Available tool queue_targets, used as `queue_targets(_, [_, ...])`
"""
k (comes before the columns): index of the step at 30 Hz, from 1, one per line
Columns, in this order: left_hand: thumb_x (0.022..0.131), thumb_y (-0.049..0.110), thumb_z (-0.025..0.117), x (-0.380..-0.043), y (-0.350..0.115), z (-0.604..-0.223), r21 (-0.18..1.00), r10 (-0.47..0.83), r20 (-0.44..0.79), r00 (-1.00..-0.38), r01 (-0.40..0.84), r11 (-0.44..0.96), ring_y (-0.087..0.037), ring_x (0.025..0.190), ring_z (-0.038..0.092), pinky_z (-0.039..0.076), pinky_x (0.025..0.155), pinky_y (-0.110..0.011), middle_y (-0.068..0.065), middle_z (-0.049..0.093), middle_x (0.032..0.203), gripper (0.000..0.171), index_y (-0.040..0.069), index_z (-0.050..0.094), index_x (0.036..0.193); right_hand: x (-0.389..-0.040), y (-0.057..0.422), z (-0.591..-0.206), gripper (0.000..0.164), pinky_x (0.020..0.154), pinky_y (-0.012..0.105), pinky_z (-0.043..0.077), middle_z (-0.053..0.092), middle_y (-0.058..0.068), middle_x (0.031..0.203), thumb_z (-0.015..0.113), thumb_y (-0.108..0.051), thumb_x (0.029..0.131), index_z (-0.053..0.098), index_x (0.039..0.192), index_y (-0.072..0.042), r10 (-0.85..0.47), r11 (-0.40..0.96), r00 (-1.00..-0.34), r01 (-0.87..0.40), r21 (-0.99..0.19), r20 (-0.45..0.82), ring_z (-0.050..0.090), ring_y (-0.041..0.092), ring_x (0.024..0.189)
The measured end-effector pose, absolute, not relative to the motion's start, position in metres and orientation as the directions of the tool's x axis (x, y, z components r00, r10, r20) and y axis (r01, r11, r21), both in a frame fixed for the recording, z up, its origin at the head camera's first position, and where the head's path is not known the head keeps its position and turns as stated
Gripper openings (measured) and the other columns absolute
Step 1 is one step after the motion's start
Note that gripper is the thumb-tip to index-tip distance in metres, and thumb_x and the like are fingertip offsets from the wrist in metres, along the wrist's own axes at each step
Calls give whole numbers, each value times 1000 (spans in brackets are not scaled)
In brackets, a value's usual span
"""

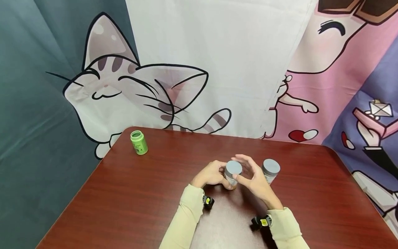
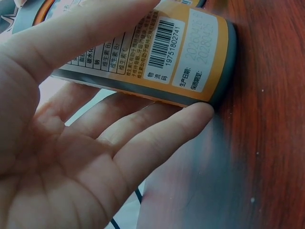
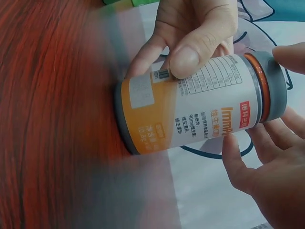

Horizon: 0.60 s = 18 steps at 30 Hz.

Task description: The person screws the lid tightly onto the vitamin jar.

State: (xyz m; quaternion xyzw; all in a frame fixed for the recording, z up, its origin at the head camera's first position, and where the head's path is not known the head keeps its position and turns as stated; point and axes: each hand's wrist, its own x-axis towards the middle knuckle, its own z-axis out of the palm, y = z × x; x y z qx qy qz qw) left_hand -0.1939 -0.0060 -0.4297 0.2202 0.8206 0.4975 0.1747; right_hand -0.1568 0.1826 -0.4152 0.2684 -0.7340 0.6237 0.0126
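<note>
A white-and-orange vitamin bottle (image 1: 230, 178) with a grey lid (image 1: 233, 167) is between my two hands, over the right half of the table. My left hand (image 1: 214, 174) grips its body from the left, thumb across the label and fingers behind, as the left wrist view shows. Around the lid from the right curve the thumb and fingers of my right hand (image 1: 255, 180). In the right wrist view, an orange band (image 3: 259, 86) shows just under the lid, and one right fingertip touches the bottle's body.
Just right of my right hand stands another grey-lidded bottle (image 1: 270, 169). A green bottle (image 1: 139, 142) without a lid stands at the far left of the brown table (image 1: 140, 193). Printed cloth (image 1: 242, 52) hangs behind the table.
</note>
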Motion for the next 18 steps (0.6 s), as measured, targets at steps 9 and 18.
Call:
queue_targets(9, [56, 9, 86, -195, -4, -427, 907, 525, -62, -849, 172, 385, -3, 77, 61, 46, 77, -21, 11, 67, 84, 51, 25, 68, 100, -146, 175, -390, 53, 86, 30, 43, 53, 21, 122, 70, -2, 78, 46, 125, -1, -306, 178, -901, -373, -911, 309, 50, 34, 109])
queue_targets(18, [55, 12, 87, -194, -4, -430, 903, 521, -78, -850, 161, 399, -3, 78, 62, 46, 78, -21, 14, 68, 82, 48, 28, 68, 97, -142, 164, -389, 54, 85, 28, 44, 54, 15, 110, 74, -5, 74, 48, 121, -4, -193, 275, -946, -306, -912, 259, 51, 27, 102])
